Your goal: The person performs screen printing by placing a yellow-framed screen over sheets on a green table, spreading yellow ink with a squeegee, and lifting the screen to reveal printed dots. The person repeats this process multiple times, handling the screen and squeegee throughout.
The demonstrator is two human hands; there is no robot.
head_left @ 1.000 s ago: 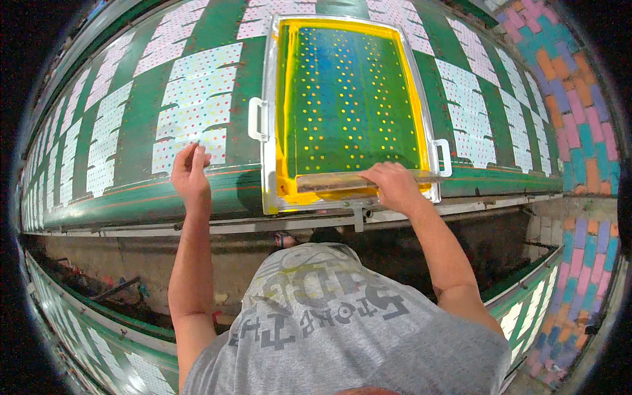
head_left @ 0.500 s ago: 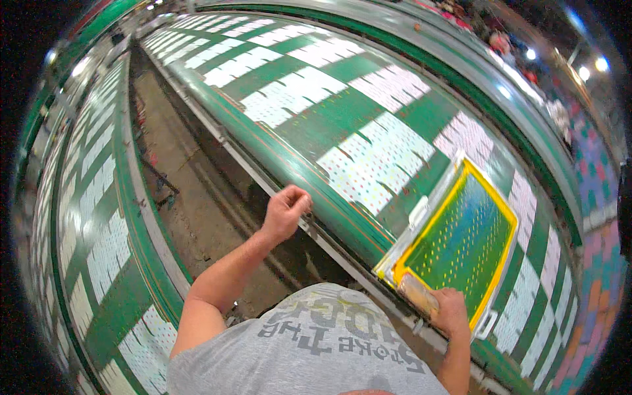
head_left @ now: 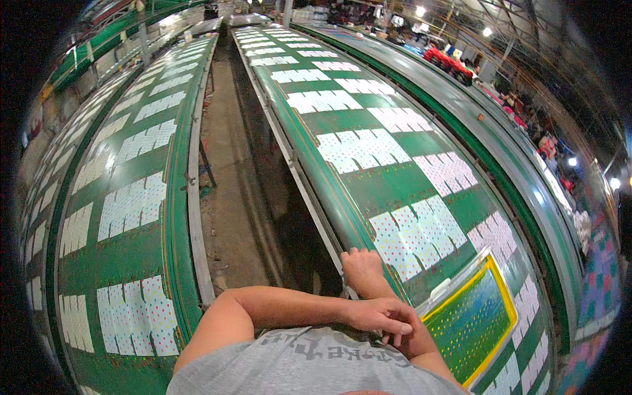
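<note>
My arms cross in front of my grey shirt. My left hand (head_left: 385, 319) lies over my right forearm, fingers curled; whether anything is in them is hidden. Beyond it, my right hand (head_left: 364, 270) is a closed fist at the near edge of a long green printing table (head_left: 385, 184); its palm is hidden. To its right, a screen printing frame (head_left: 471, 316) with a yellow border and dotted mesh lies on the table, its near corner behind my right forearm. White cut pieces with coloured dots (head_left: 418, 237) lie flat just beyond my right hand.
A second green table (head_left: 181, 243) with dotted white pieces (head_left: 135, 316) runs along the left. Between the tables is a narrow brown floor aisle (head_left: 227, 164). A metal rail (head_left: 306, 194) follows the right table's near edge. Another long table (head_left: 454, 85) stands beyond it.
The view has swung right-to-left along the aisle. My right hand has left the squeegee at the frame and now is a fist at the table edge; my left hand has come across my right forearm.
</note>
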